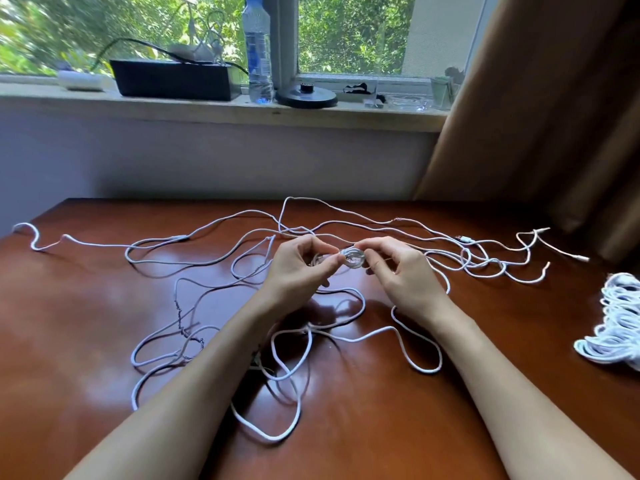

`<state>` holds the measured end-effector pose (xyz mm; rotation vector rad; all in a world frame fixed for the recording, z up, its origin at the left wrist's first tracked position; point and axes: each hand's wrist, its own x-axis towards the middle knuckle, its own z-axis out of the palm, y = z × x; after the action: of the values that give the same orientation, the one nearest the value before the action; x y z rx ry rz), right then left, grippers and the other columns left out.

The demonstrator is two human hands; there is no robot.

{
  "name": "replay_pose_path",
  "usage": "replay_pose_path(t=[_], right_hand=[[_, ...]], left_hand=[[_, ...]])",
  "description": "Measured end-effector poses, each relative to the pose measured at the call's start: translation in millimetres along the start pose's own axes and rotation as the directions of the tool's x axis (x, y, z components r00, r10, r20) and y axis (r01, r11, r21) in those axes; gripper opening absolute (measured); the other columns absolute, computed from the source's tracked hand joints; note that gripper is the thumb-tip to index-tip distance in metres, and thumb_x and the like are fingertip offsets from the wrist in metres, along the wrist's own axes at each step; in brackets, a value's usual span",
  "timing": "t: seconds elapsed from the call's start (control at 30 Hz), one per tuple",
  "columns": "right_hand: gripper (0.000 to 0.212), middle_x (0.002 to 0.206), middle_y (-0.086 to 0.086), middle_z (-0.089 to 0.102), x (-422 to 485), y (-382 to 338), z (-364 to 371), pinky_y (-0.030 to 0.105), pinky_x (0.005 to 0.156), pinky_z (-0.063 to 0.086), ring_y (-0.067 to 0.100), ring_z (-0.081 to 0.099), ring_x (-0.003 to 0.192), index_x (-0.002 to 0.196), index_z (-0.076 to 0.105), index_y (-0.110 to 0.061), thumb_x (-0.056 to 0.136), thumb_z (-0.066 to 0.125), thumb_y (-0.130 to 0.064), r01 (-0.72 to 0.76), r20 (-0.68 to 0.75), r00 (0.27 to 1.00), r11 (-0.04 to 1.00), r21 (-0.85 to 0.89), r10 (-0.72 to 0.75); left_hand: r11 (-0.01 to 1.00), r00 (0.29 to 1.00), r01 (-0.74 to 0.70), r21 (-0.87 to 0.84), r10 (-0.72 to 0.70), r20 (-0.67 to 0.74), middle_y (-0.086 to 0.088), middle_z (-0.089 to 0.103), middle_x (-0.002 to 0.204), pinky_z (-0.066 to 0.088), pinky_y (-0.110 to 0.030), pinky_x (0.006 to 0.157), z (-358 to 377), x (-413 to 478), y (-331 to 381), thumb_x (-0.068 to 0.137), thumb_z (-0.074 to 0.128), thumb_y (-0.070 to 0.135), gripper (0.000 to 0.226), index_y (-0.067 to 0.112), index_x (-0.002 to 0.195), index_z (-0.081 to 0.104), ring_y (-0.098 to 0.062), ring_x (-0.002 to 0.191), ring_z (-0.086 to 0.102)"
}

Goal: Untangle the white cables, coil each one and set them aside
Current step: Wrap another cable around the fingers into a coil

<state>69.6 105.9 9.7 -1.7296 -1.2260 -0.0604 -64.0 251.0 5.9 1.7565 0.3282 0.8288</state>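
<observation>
Fingers of the right hand and of the left hand are curled inward, and both hands pinch a small coil of white cable between their fingertips. The left grips it from one side and the right from the other, and the coil is held just above the middle of the brown desk. Loose cables sprawl in overlapping loops over much of the desk, running under both forearms and out toward the far left and right edges; which strand leads into the coil is hard to tell. A pile of coiled cables lies at the right edge of the desk, well apart from the hands. Behind the desk, a windowsill carries a black box, a clear water bottle standing upright and a round black base beside it. A brown curtain hangs at the right.
</observation>
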Motion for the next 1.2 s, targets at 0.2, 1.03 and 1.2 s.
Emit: replay_pose_path(t=[0.2, 1.03, 1.2], right_hand=[[0.021, 0.105, -0.002, 0.073, 2.3, 3.2, -3.2, 0.013, 0.085, 0.048, 0.006, 0.067, 0.094, 0.111, 0.073, -0.013, 0.09, 0.073, -0.011, 0.088, 0.011, 0.996, 0.992, -0.086, -0.087], [0.016, 0.097, -0.013, 0.072, -24.5, 16.9, -102.2, 0.017, 0.082, 0.052, 0.0, 0.067, 0.09, 0.104, 0.075, -0.021, 0.089, 0.075, -0.015, -0.037, -0.004, 0.999, 0.97, -0.239, 0.037], [0.015, 0.099, -0.01, 0.074, -41.5, 25.7, -144.2, 0.024, 0.085, 0.054, 0.003, 0.068, 0.092, 0.102, 0.075, -0.022, 0.088, 0.075, -0.015, -0.092, -0.053, 0.995, 0.944, -0.317, 0.079]], left_hand=[[1.0, 1.0, 0.002, -0.001, -0.002, 0.022, -0.006, 0.061, 0.066, 0.05, -0.024, 0.053, -0.3, 0.7, -1.8, 0.086, 0.078, 0.01, 0.01, 0.009, 0.085, 0.069, -0.012, 0.053, 0.057], [0.815, 0.898, -0.343, 0.468, 0.138, 0.418, 0.02, 0.068, 0.081, 0.055, -0.036, 0.071, 56.0, 35.8, 28.5, 0.073, 0.075, 0.052, 0.029, 0.035, 0.096, 0.072, 0.001, 0.069, 0.057], [0.743, 0.867, -0.416, 0.524, 0.15, 0.475, 0.027, 0.063, 0.078, 0.052, -0.031, 0.071, 103.5, 43.6, 46.1, 0.076, 0.071, 0.058, 0.031, 0.04, 0.1, 0.069, -0.005, 0.078, 0.059]])
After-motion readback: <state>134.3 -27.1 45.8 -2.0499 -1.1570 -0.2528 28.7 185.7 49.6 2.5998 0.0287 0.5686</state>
